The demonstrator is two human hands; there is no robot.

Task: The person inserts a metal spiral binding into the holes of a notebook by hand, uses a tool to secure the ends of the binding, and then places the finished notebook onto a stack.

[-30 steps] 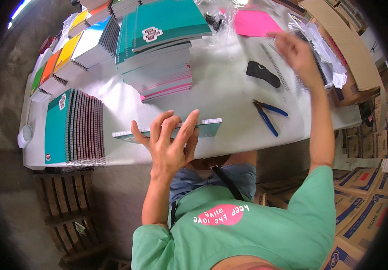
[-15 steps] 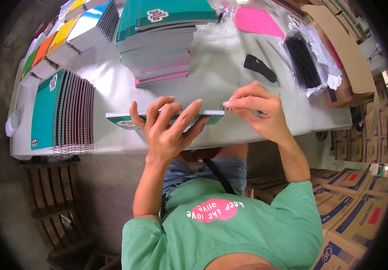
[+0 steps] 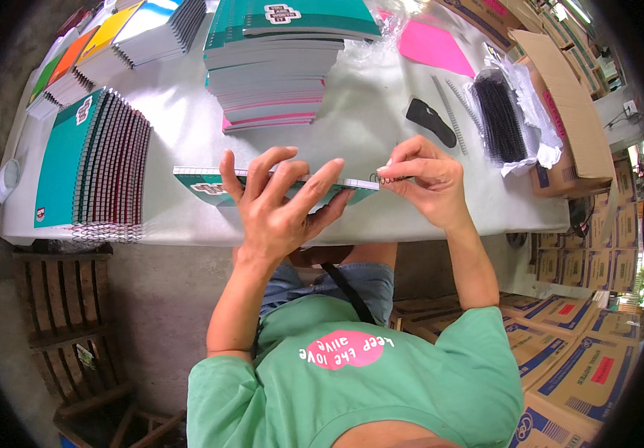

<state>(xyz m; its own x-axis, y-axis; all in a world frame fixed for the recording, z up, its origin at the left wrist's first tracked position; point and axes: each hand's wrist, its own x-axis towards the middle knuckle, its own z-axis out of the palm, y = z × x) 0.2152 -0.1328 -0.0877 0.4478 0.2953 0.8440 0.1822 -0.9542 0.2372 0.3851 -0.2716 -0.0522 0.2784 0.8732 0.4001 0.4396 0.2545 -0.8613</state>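
A teal notebook [image 3: 201, 184] stands on its long side at the table's front, its punched edge facing up. My left hand [image 3: 273, 205] grips it near the middle, thumb on the near side and fingers spread over the top. At the notebook's right end, my right hand [image 3: 435, 183] pinches a dark spiral binding coil [image 3: 396, 178], whose tip meets the corner of the punched edge. The far part of the coil is hidden by my fingers.
Bound teal notebooks [image 3: 75, 164] stand at the left, with a tall stack of unbound ones [image 3: 273, 86] behind. To the right lie a black pouch-like object [image 3: 431, 122], loose coils [image 3: 449, 112], a bundle of black coils [image 3: 501, 116] and a cardboard box [image 3: 572, 127]. Cartons [image 3: 583, 366] fill the lower right.
The whole view has shifted and turned slightly. My right hand keeps its pinch on the coil at the notebook's end, with its fingers a little more closed together. My left hand still grips the notebook.
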